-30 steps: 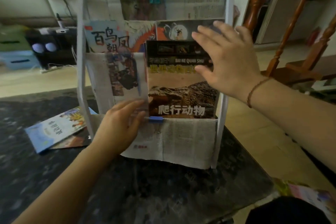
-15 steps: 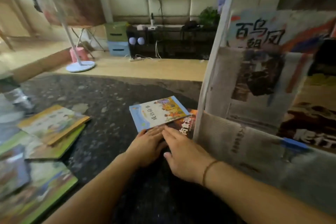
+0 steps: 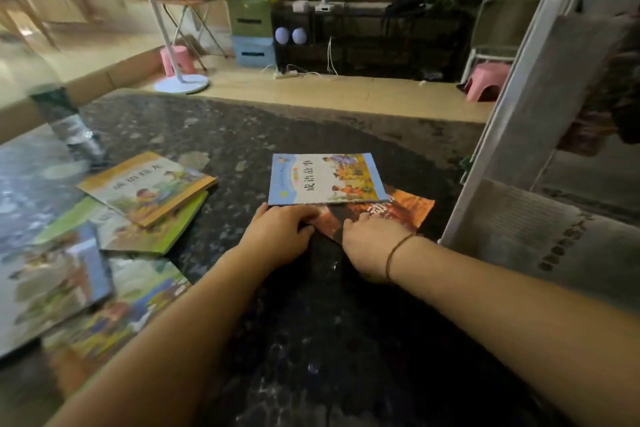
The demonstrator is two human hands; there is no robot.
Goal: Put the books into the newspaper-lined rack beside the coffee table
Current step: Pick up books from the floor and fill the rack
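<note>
Both hands work the near edge of 2 stacked books left of the rack (image 3: 540, 135): the left hand (image 3: 280, 236) curls at the blue-bordered book (image 3: 325, 178), the right hand (image 3: 372, 236) presses the orange book (image 3: 408, 210) beneath; best to pinch both covers together before lifting

orange book (image 3: 408, 210): mostly under blue book (image 3: 325, 178), title unreadable | rack (image 3: 540, 107): cut by right edge | left-edge books (image 3: 52, 274): blurred | left hand (image 3: 280, 236) fingertips hidden

Head-worn view, looking forward and down, close over dark table (image 3: 311, 340)
</note>
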